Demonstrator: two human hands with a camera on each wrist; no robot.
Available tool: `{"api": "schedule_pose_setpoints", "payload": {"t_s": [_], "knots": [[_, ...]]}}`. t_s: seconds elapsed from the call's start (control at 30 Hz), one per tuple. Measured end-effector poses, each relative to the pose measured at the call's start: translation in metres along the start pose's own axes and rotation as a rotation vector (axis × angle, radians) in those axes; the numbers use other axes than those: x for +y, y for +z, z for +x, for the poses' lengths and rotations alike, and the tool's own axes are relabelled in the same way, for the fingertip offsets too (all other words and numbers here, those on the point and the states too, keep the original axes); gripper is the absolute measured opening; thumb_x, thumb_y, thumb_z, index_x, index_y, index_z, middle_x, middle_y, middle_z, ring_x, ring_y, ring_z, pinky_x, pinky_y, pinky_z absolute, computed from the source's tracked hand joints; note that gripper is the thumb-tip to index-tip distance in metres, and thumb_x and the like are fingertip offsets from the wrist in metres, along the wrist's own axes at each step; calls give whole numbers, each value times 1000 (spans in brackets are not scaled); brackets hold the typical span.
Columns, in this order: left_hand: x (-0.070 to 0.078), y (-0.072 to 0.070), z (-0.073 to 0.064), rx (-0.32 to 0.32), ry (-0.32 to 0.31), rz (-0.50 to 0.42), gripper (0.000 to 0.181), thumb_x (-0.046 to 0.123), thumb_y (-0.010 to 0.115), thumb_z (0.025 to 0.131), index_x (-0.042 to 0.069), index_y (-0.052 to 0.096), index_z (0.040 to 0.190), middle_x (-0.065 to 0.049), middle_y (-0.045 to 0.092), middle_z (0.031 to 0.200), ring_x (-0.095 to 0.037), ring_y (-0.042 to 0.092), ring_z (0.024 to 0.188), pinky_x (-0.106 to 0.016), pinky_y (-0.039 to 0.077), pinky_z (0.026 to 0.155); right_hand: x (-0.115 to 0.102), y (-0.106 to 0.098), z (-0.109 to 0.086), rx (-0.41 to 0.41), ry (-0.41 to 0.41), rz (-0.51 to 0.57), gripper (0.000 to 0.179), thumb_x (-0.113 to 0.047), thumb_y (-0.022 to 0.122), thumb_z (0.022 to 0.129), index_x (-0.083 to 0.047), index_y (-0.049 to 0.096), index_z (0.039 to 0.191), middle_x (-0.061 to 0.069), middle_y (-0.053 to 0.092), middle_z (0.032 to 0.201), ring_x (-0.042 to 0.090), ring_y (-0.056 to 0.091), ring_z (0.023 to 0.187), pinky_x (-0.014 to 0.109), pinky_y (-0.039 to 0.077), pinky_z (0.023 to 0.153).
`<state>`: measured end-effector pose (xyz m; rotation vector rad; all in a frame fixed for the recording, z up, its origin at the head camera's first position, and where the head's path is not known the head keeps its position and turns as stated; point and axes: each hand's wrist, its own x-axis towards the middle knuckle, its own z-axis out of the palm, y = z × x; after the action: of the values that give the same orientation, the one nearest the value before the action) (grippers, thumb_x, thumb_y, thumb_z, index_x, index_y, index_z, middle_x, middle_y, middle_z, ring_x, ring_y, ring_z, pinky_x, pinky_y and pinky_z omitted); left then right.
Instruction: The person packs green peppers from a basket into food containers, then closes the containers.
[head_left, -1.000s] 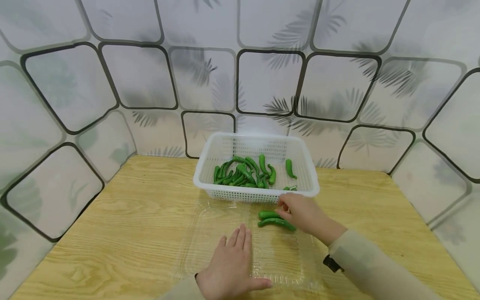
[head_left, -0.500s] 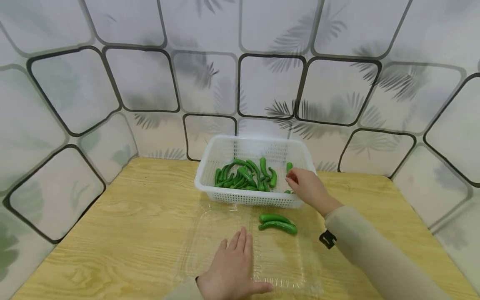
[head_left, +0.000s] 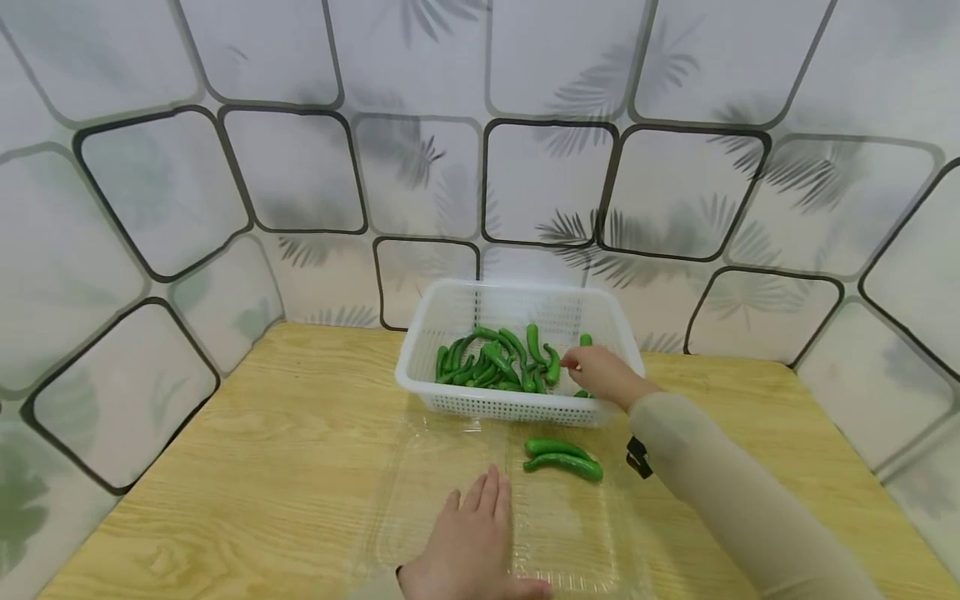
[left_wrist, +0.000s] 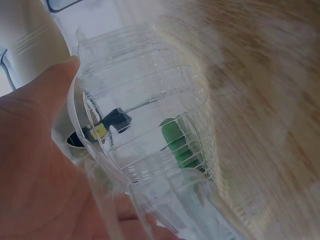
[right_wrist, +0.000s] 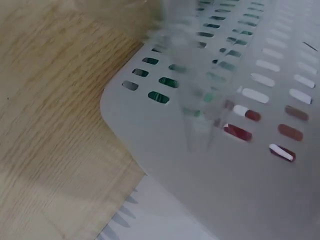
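Bare wood-grain stretch: the yellow counter [head_left: 225, 467] fills the lower left of the frame
Clear box: a shallow, see-through plastic box in two halves [head_left: 570, 533], lying open at lower centre
Left hand: at the bottom centre [head_left: 468, 537], fingers straight and thumb spread to the right, resting on the box beside its middle ridge
White basket: a rectangular, perforated plastic basket [head_left: 517, 409] at centre, just behind the box
Pepper heap: slender, curved, glossy green peppers [head_left: 495, 360], piled mostly in the basket's left and middle
Pair of peppers: two long green peppers [head_left: 562, 463], side by side in the box's right half
Right hand: over the basket's right end [head_left: 606, 377], fingers curled with tips together; whether they grip a pepper, I cannot tell
Sleeve: beige cloth [head_left: 735, 492], running toward the lower right corner
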<state>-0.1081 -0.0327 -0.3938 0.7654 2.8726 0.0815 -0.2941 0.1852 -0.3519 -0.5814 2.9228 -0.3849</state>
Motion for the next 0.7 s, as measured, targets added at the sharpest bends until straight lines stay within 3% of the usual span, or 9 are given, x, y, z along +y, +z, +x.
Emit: {"api": "schedule_pose_setpoints", "payload": {"t_s": [0.3,0.6,0.7], "knots": [[-1,0,-1,4,6,4,115,86,42,67,0,35,142,-19,32,146,-29,33,132,-50,38,96,3,8,11,-102,-43,-18,34,2,46,94,2,54,127,19,52,129,36,47,119,48,40,95],[0,0,-2,16,4,-11,115,86,43,67,0,36,142,-19,32,146,-29,34,132,-50,38,96,12,20,26,-217,-150,-110,38,8,44,92,4,52,128,23,47,133,38,43,122,47,37,98],[-1,1,-2,13,-1,-6,115,87,42,67,0,35,142,-19,31,146,-29,33,132,-49,37,97,12,21,28,-212,-177,-136,40,11,44,90,4,52,128,23,48,132,39,45,121,47,38,97]]}}
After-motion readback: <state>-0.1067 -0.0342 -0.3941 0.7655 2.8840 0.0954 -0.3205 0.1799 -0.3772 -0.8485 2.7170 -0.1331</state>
